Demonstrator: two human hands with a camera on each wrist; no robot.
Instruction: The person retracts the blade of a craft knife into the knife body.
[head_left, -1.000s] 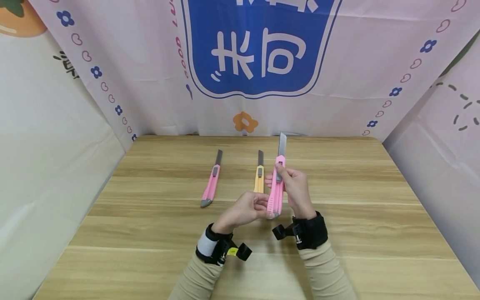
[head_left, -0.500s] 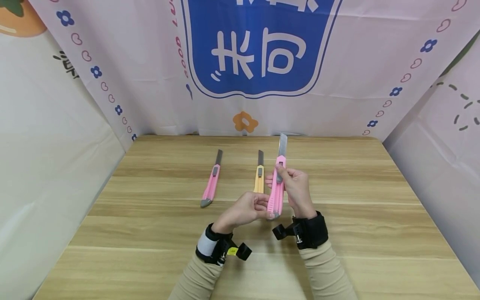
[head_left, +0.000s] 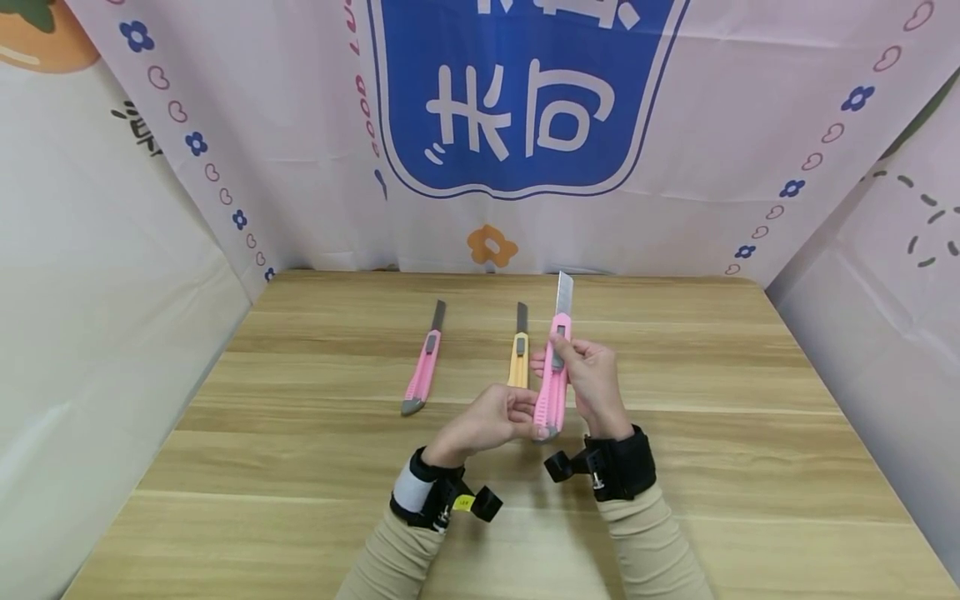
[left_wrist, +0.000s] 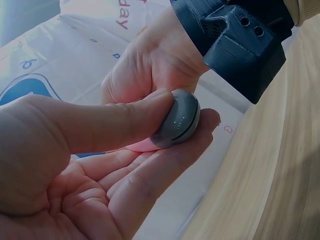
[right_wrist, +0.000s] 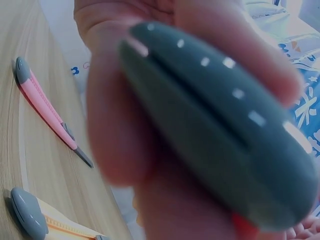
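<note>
Between both hands is a pink utility knife [head_left: 553, 396], its silver blade [head_left: 565, 293] out and pointing to the back. My right hand [head_left: 596, 379] grips the handle, thumb by the grey slider. My left hand [head_left: 487, 417] pinches the lower end; in the left wrist view, its thumb and fingers hold the grey end cap [left_wrist: 182, 117]. That cap [right_wrist: 215, 125] fills the right wrist view, blurred. A yellow utility knife [head_left: 518, 362] lies just behind my left hand, which hides its lower end. Another pink utility knife [head_left: 424, 367] lies farther left, blade out.
The knives are over a wood-grain table [head_left: 285, 483]. A printed white cloth [head_left: 315, 208] with a blue emblem hangs along the back edge, with pale cloth at both sides. Black camera straps wrap the left wrist [head_left: 427, 492] and right wrist [head_left: 626, 462].
The held knife's blade tip sits slightly lower in the head view, and the knife is tilted a little. The head view itself has shifted slightly. Both hands keep their grip.
</note>
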